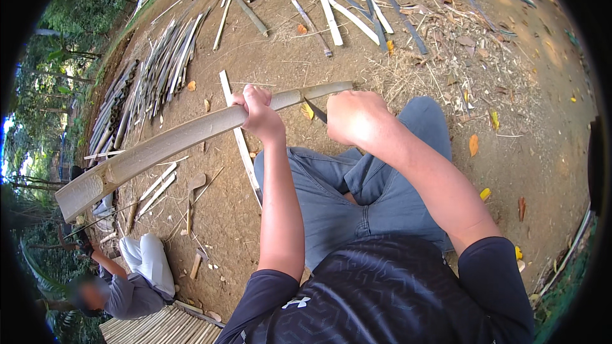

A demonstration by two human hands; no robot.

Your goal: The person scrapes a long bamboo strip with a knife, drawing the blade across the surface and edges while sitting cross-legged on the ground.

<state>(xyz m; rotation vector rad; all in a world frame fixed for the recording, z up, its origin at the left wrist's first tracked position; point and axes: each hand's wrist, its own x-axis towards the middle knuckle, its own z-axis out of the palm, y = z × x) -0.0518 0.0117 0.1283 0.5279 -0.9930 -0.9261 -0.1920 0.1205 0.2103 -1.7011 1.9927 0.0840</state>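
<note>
A long split bamboo piece (172, 141), pale and hollowed on its inner face, reaches from the left side across in front of me. My left hand (258, 113) is closed around it near its middle. In my right hand (358, 118), closed in a fist, is a knife (315, 112); its handle is hidden by the fingers. The dark blade slants up to the bamboo, and its tip meets the lower edge beside a node. Under the bamboo and my left hand, a narrow pale strip (244, 156) lies on the ground.
A person (140, 286) in a grey top and pale trousers sits at lower left, by a slatted bamboo surface (162, 328). Bundled bamboo strips (162, 67) lie at left, loose strips (331, 16) ahead. Shavings (468, 57) and a hammer-like tool (196, 261) are on the dirt.
</note>
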